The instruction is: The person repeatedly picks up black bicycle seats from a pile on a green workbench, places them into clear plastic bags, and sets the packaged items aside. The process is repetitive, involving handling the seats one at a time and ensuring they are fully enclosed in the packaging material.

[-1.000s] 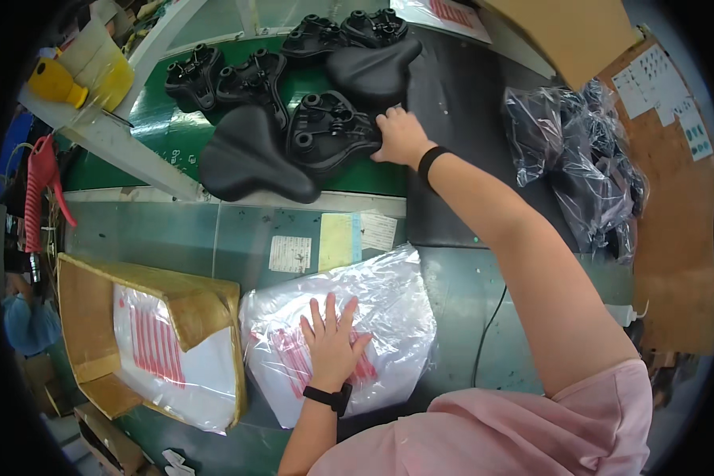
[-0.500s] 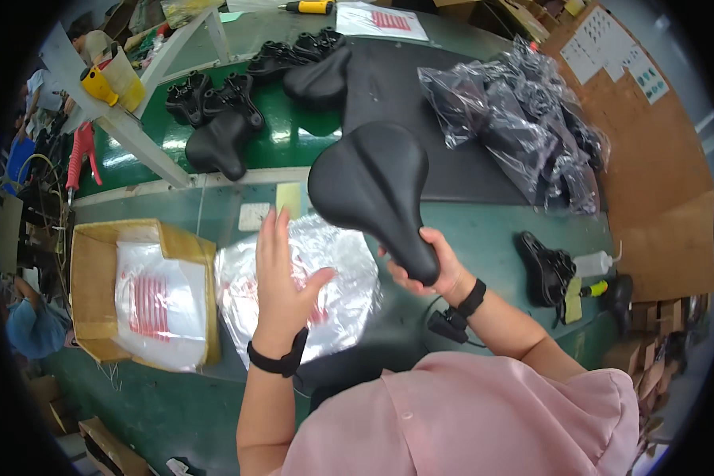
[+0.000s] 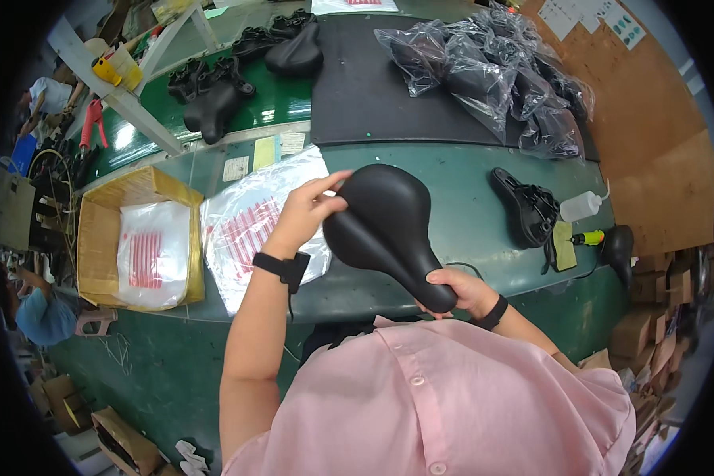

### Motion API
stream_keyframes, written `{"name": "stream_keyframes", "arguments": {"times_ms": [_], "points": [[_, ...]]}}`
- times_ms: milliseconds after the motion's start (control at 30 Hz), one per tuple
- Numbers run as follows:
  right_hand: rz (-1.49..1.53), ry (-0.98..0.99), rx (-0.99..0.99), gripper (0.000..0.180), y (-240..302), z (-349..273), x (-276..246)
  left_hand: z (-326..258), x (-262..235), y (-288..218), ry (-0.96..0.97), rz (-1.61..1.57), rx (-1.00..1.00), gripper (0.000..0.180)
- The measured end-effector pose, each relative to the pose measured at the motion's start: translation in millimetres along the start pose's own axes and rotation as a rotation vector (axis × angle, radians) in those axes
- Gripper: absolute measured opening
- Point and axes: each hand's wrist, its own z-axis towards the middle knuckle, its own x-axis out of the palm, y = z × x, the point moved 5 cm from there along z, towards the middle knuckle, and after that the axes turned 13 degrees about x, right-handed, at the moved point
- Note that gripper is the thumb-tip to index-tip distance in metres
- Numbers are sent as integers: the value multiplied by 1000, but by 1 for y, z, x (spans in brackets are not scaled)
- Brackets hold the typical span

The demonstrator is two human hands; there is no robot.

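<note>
A black bicycle saddle [image 3: 389, 218] is held over the near edge of the green table, top side facing up and its wide end pointing away from me. My right hand [image 3: 466, 292] grips the narrow nose, thumb on top. At the left side of the wide end, my left hand [image 3: 300, 214] has its thumb and fingertips closed on the rim. Under and beside my left forearm lies a clear plastic bag [image 3: 250, 226] with red printing. The saddle hides its own underside and some of my right fingers.
At left stands a yellow box [image 3: 95, 254] holding more printed bags [image 3: 155, 278]. Several saddles [image 3: 214, 103] sit farther back. Bagged saddles [image 3: 484, 79] are heaped on a black mat [image 3: 345, 103]. At right are an upturned saddle [image 3: 523, 206] and a white squeeze bottle [image 3: 583, 206].
My left hand, spread and apart from the saddle before, has come to its rim. The saddle has moved nearer to me. My view has shifted, and the plastic bag now lies flatter.
</note>
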Motion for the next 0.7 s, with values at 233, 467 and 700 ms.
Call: {"name": "stream_keyframes", "arguments": {"times_ms": [233,467,700], "points": [[-59,-272,-95,49,9,-7,3,-10,80,-84,-12,626,587,56],[-134,-599,-252,56,12,-27,-33,-31,30,120,-177,741,-72,53],[133,-366,-298,41,34,-19,-34,-14,65,103,-254,650,-85,71]]}}
